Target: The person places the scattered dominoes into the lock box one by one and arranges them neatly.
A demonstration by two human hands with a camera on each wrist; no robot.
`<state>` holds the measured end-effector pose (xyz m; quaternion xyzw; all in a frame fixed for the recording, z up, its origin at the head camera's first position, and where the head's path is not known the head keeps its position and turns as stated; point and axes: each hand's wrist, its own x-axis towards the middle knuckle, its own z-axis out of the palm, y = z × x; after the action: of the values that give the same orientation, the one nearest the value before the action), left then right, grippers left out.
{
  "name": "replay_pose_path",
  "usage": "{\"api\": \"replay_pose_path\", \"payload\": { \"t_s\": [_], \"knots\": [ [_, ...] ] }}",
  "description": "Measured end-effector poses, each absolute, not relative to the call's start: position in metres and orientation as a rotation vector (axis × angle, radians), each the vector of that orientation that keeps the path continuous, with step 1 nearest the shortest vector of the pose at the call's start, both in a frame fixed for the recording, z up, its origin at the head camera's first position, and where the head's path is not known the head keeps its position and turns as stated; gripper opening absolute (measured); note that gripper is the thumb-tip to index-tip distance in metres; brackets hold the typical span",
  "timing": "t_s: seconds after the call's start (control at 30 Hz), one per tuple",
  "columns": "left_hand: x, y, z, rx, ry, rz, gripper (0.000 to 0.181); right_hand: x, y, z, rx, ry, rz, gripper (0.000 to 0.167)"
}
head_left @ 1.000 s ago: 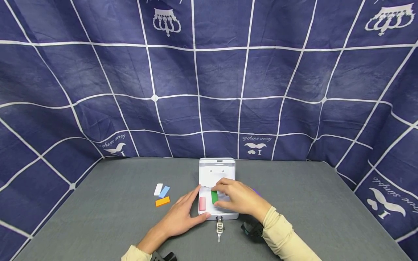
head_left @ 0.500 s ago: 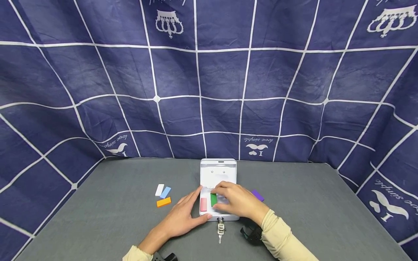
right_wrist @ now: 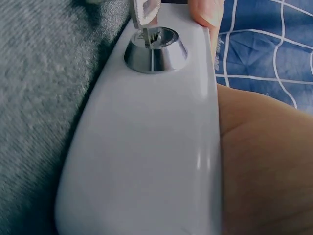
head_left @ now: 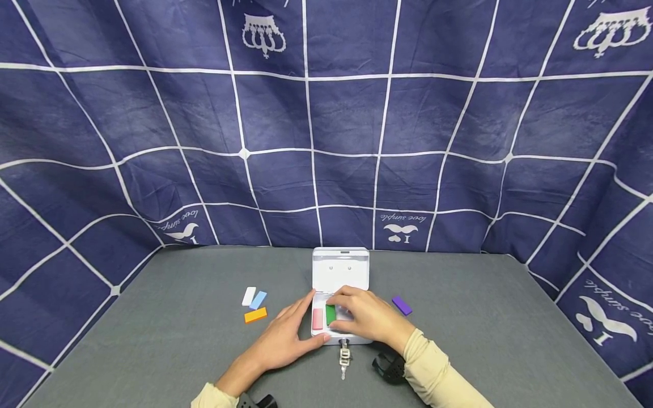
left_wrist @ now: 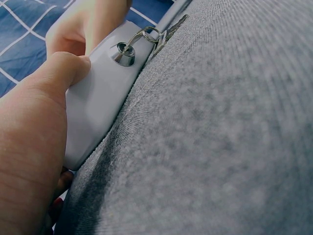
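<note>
Right hand (head_left: 374,317) and green block (head_left: 330,315) shifted left since earlier. Bench (head_left: 474,317) carries open white box (head_left: 339,279); left hand (head_left: 282,339) spread at its left side, right hand pinching green block inside, just beside pink block (head_left: 317,319); keys (head_left: 345,355) hang at lock (right_wrist: 156,55).

The place looked like a curtained-off nook: a blue gridded curtain (head_left: 342,113), printed with moustaches (head_left: 400,228), enclosed a grey fabric-covered counter (head_left: 459,317).
</note>
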<state>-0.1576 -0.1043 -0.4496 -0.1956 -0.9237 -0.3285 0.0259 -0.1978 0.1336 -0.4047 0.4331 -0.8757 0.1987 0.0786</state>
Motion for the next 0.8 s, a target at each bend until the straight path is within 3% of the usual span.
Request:
{"api": "replay_pose_path", "payload": {
  "t_s": [0.8],
  "knots": [
    [-0.1573, -0.1039, -0.4499, -0.608, -2.855, -1.009, 0.099, -0.1998, 0.1287, -0.4107, 1.212, -2.705, 0.640, 0.036]
  ]
}}
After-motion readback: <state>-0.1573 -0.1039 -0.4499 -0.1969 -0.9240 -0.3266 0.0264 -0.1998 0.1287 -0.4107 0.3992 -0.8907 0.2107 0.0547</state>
